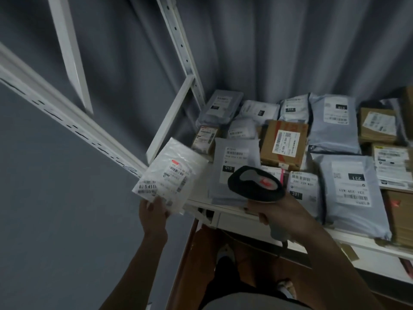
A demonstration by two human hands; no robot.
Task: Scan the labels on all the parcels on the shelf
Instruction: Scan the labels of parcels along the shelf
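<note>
White metal shelf (225,208) before grey pleated curtain (279,45), slotted uprights at upper left. Left hand (154,212) pinches lower edge of white crinkly plastic parcel (172,175) at left of centre, label up, long axis toward upper right. Right hand (279,214) grips black scanner (256,183), head pointing upper left. Grey mailers (333,124), brown boxes (283,144) flat on shelf at right.

Both forearms are bare, no sleeves reaching the left hand (153,212) or right hand (282,217). At six o'clock sits a light grey garment hem (250,301) over dark trousers (230,274), with pale shoes (287,287) at five o'clock.
</note>
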